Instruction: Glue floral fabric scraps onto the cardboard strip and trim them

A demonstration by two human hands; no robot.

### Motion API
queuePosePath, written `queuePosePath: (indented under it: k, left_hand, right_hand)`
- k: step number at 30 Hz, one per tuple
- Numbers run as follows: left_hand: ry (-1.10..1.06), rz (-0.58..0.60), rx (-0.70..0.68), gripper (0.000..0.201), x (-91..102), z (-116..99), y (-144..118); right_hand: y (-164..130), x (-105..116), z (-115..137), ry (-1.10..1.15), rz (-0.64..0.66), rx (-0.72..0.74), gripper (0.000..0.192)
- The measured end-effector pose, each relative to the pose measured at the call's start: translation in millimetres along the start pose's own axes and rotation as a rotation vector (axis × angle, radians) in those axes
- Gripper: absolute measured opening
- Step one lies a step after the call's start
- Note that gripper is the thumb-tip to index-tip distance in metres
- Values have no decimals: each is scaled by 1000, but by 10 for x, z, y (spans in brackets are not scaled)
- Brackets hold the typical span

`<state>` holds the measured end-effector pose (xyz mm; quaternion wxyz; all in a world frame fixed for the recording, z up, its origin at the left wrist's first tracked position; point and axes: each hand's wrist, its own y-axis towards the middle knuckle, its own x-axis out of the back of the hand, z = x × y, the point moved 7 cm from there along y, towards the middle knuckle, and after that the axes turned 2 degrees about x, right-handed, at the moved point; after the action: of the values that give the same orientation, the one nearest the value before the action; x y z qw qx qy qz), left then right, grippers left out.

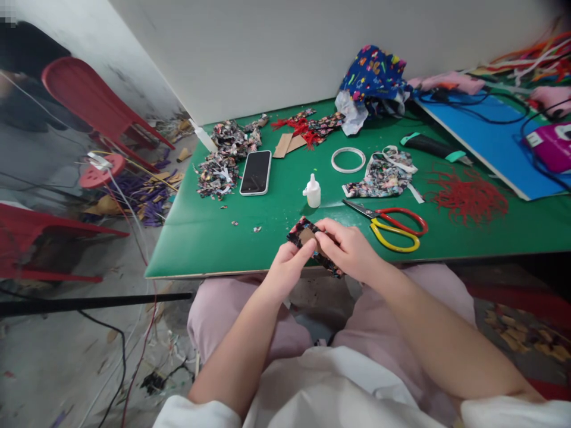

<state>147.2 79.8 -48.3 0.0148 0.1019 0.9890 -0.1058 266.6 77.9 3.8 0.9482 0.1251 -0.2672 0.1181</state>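
Both my hands hold a small strip of brown cardboard edged with dark floral fabric [329,263], just over the table's front edge. My left hand [289,266] grips its left side, thumb lying on the cardboard. From the right, my right hand [345,244] pinches the upper part with thumb and fingers. A little white glue bottle [313,194] stands upright beyond them. Scissors with one red and one yellow handle [395,229] lie partly spread to the right of my right hand. Behind those rests a piece of floral fabric with white edging [381,175].
The green table [191,244] carries a phone [256,173], fabric scraps [218,172], a roll of tape [348,160], a utility knife [435,147], red threads [468,196] and a blue board [482,139]. Red chairs [89,101] and a person's dark clothing [35,77] are at left.
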Motion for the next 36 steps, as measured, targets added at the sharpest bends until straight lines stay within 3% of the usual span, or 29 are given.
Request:
queuePosePath:
  k: [5, 7, 14, 22, 28, 36]
  left_hand:
    - [-18, -65, -53, 50, 90, -38, 45]
    - [-3, -67, -86, 45, 98, -79, 54]
    - [26, -11, -81, 36, -16, -137, 44]
    - [-29, 21, -96, 50, -15, -136, 19]
    - [-22, 6, -139, 36, -34, -174, 15]
    - [-182, -12, -300, 36, 47, -365, -123]
  right_hand:
    - [2, -25, 26, 25, 33, 22, 20]
    - [4, -25, 28, 39, 28, 20, 22]
    - [-4, -7, 22, 54, 5, 41, 20]
    - [4, -4, 37, 23, 24, 70, 19]
    - [-16, 3, 52, -32, 16, 92, 19]
    - [-75, 86, 189, 25, -78, 300, 15]
